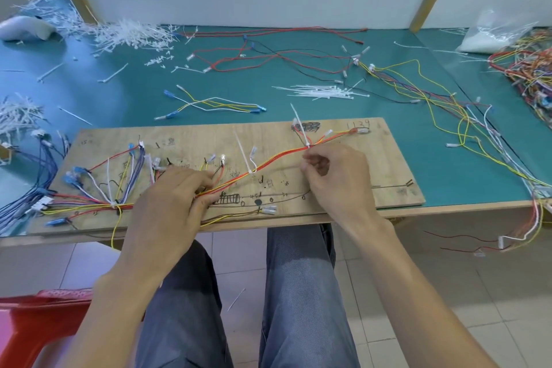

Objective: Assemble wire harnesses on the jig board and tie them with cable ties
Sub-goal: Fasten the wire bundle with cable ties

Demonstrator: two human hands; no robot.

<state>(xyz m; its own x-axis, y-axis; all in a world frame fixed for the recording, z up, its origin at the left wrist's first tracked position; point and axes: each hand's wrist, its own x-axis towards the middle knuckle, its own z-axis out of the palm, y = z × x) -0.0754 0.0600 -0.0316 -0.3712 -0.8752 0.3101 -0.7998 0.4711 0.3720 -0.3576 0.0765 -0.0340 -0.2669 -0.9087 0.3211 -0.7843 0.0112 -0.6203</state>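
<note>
Both hands on the wire bundle (277, 157), laid across the jig board (209, 140).
Left hand (176, 197) has its fingers curled round the red, orange and yellow bundle near board centre. Right hand (337, 176) pinches the same bundle just beside a white cable tie (300, 127) whose tail sticks up. A second tie (243, 152) sits between the hands. Loose ties (325, 92) lie on the green mat (433, 134) behind.

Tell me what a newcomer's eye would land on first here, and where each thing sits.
First, the two hands over the wooden jig board: the left hand grips the red and orange wire bundle, the right hand pinches it beside a white cable tie. Then the heap of white tie offcuts at the back left of the table and the tangle of coloured wires at its right edge.
</note>
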